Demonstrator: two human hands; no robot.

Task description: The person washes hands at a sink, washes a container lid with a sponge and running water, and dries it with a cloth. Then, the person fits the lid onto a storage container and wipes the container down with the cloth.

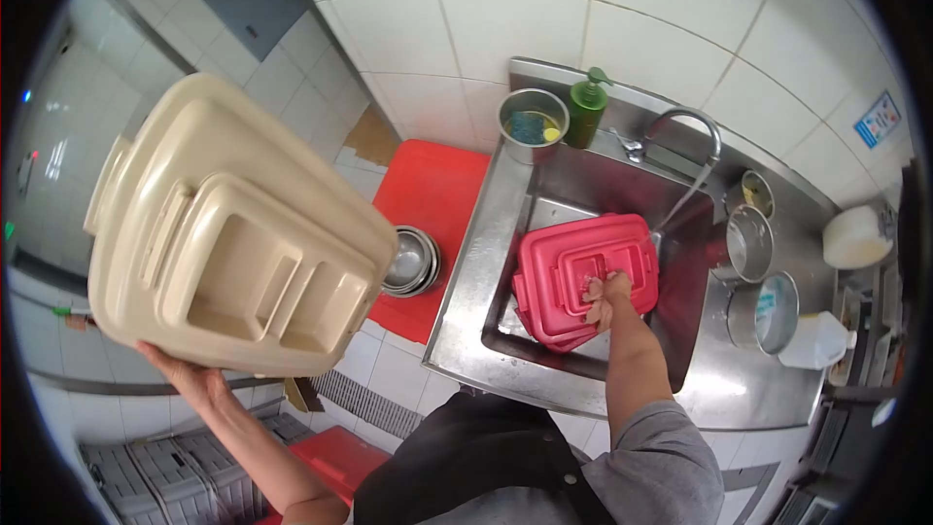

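Note:
On the left, my left hand (194, 377) grips the lower edge of a large beige plastic lid (292, 199), held up and tilted, its recessed side facing me. The fingers behind the lid are hidden. My right hand (604, 299) reaches down into the steel sink (680, 331) and touches the middle of a red plastic lid (551, 277). Its fingers look spread over the lid's raised centre. Another red edge shows under that lid. Water runs from the curved faucet (692, 115) into the sink, beside the lid's upper right corner.
A green pump bottle (587, 109) and a steel pot (533, 126) with a scouring pad stand behind the sink. Several steel containers (763, 314) and a white jug (814, 341) line the right counter. Stacked metal bowls (413, 261) sit on a red surface (428, 185) at left.

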